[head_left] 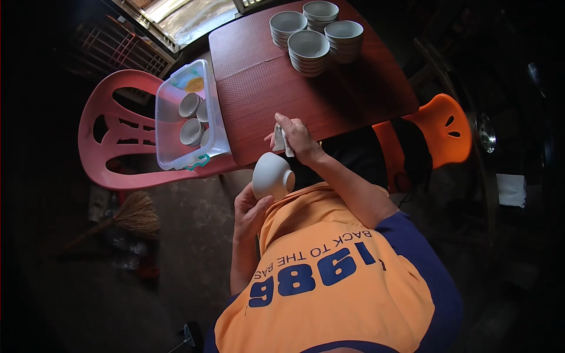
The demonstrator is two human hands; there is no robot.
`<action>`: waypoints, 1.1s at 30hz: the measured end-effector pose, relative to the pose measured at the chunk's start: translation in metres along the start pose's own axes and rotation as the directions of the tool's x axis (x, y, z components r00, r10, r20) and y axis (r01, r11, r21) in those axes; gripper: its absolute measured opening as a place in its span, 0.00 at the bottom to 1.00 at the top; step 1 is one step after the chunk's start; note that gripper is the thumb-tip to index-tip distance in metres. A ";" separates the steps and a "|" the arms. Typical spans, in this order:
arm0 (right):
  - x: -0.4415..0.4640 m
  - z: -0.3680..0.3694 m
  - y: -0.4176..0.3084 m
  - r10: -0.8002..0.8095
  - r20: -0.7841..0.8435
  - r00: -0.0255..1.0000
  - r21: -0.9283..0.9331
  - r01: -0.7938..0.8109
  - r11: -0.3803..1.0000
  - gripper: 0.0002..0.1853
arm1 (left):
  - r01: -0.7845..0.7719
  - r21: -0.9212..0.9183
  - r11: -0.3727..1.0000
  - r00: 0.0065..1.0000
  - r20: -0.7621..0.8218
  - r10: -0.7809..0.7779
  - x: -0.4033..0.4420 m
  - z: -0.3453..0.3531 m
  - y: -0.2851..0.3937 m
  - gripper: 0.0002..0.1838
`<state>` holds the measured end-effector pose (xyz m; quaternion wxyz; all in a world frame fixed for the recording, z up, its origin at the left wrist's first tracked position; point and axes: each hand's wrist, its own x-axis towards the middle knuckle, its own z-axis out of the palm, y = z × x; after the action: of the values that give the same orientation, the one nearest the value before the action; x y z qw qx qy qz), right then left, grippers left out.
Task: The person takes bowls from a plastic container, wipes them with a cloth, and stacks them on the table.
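Note:
My left hand (250, 209) grips a white bowl (269, 176), tilted on its side with its foot ring facing right, in front of my body. Just above and to the right of it, my right hand (299, 140) is closed around a folded white cloth (282, 141), near the table edge. Cloth and bowl appear apart. The inside of the bowl is turned away from view.
Several stacks of white bowls (309, 47) stand at the far side of the red table (253, 88). A clear plastic bin (220, 132) with more bowls rests on a pink chair (94, 135). An orange stool (447, 132) is at right, a broom (135, 215) at left.

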<state>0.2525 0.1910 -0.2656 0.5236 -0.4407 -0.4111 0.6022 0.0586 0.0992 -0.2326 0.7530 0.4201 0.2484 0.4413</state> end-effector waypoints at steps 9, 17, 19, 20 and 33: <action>-0.034 0.042 -0.019 -0.468 0.357 0.808 -0.690 0.566 0.452 0.14 | -0.061 0.016 0.998 0.991 -0.121 0.062 0.006 0.004 -0.002 0.16; -0.053 0.056 -0.032 -0.419 0.378 0.825 -0.646 0.560 0.519 0.20 | -0.062 -0.003 0.998 0.986 -0.154 0.061 0.005 0.001 -0.001 0.14; -0.061 0.065 -0.031 -0.524 0.503 0.688 -0.676 0.690 0.258 0.14 | -0.045 0.053 0.998 0.993 -0.104 0.050 0.002 -0.011 -0.007 0.13; -0.058 0.061 -0.032 -0.515 0.492 0.702 -0.672 0.682 0.288 0.13 | -0.017 0.045 0.999 0.996 -0.083 0.021 -0.001 -0.014 -0.003 0.13; -0.040 0.041 -0.032 -0.222 -0.022 0.975 -0.136 0.217 0.967 0.24 | -0.191 0.239 0.952 0.963 -0.140 0.229 0.015 -0.004 0.020 0.20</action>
<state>0.2246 0.1539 -0.2197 0.5641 -0.4376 -0.4864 0.5036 0.0535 0.1192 -0.2181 0.6264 0.4877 0.3120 0.5219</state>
